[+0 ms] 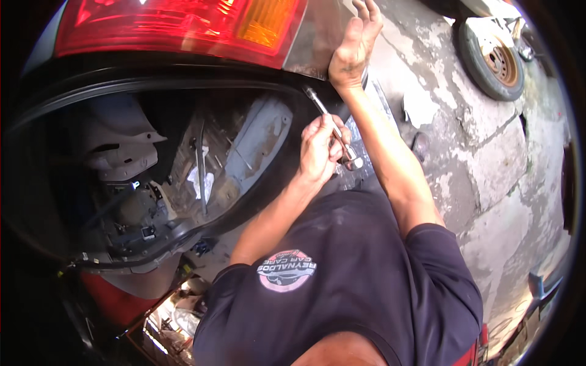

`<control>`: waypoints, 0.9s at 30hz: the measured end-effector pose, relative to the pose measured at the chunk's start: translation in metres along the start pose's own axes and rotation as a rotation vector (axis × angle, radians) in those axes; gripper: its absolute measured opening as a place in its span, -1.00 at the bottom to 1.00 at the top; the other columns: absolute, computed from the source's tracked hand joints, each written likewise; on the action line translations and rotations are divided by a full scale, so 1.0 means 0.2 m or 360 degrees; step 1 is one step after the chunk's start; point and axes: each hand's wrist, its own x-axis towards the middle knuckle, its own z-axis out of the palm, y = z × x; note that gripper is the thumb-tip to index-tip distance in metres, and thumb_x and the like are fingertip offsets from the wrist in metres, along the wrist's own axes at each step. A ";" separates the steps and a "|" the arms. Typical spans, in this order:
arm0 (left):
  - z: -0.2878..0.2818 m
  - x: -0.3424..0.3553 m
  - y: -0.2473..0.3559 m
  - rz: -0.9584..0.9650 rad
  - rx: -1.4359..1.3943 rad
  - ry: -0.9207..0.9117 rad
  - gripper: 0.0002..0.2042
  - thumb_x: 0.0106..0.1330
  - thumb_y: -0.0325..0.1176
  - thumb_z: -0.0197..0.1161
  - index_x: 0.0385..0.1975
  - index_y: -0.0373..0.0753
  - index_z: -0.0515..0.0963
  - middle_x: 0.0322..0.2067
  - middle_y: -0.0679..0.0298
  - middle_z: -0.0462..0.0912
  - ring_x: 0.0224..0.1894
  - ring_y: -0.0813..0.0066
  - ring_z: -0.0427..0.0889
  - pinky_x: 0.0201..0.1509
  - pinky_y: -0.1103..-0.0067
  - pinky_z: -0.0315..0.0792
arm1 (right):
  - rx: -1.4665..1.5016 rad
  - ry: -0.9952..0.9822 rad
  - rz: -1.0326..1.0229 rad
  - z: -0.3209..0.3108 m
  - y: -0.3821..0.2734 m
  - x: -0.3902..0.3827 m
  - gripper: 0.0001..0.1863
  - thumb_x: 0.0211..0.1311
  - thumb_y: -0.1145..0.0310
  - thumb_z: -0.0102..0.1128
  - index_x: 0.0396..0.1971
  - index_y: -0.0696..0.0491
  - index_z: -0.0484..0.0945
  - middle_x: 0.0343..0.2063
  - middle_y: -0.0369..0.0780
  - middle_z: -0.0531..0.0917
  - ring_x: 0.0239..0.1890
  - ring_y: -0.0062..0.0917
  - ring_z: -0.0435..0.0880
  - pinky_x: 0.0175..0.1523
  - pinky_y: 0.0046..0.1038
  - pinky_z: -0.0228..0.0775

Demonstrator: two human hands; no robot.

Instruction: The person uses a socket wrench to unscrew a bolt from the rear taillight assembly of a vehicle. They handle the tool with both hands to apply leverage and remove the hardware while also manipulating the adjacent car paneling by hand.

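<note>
The left hand (pixel 317 149) is wrapped around a wrench (pixel 320 104), apparently steadying its far end at the opening's rim (pixel 152 81) below the tail light (pixel 183 25). The right hand (pixel 356 52), grip released, rests against the car panel (pixel 312 43), likely bracing.

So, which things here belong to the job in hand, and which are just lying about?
Likely the job:
metal wrench, in the left hand
tail light, near the wrench's tip and right hand

Likely lying about:
wheel, at right
white scrap on the ground
</note>
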 end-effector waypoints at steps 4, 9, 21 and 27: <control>0.01 0.03 0.01 0.0053 0.0032 0.0043 -0.69 0.61 -0.17 -0.11 -0.23 -0.27 0.46 -0.53 0.11 0.54 -0.69 0.70 0.26 -0.63 0.74 0.17 | 0.0000 -0.0050 0.0019 0.04 0.01 0.00 -0.45 0.56 0.15 -0.21 0.33 0.24 0.18 0.22 0.04 0.38 0.29 -0.18 0.33 0.44 -0.27 0.08; 0.01 0.04 0.00 0.0098 0.0008 0.0023 -0.69 0.61 -0.18 -0.10 -0.25 -0.28 0.46 -0.52 0.11 0.56 -0.73 0.72 0.25 -0.68 0.76 0.13 | 0.0024 -0.0082 0.0032 0.03 0.01 0.02 -0.47 0.57 0.14 -0.23 0.33 0.22 0.20 0.18 0.00 0.43 0.25 -0.23 0.40 0.41 -0.29 0.12; 0.00 0.04 -0.02 0.0111 0.0000 -0.0010 -0.70 0.61 -0.18 -0.11 -0.23 -0.26 0.47 -0.52 0.11 0.58 -0.71 0.71 0.27 -0.64 0.74 0.17 | -0.0158 -0.0177 -0.0362 -0.01 -0.17 0.04 -0.51 0.54 0.24 -0.20 0.31 0.22 0.17 0.00 -0.06 0.56 0.15 -0.34 0.51 0.31 -0.33 0.23; -0.01 0.02 -0.03 0.0078 -0.0034 -0.0017 -0.72 0.60 -0.20 -0.08 -0.23 -0.26 0.46 -0.52 0.14 0.59 -0.71 0.71 0.26 -0.62 0.75 0.17 | 0.0058 -0.0135 -0.0025 0.00 -0.05 -0.02 -0.59 0.51 0.23 -0.08 0.16 0.18 0.46 0.04 -0.05 0.60 0.13 -0.31 0.56 0.25 -0.37 0.31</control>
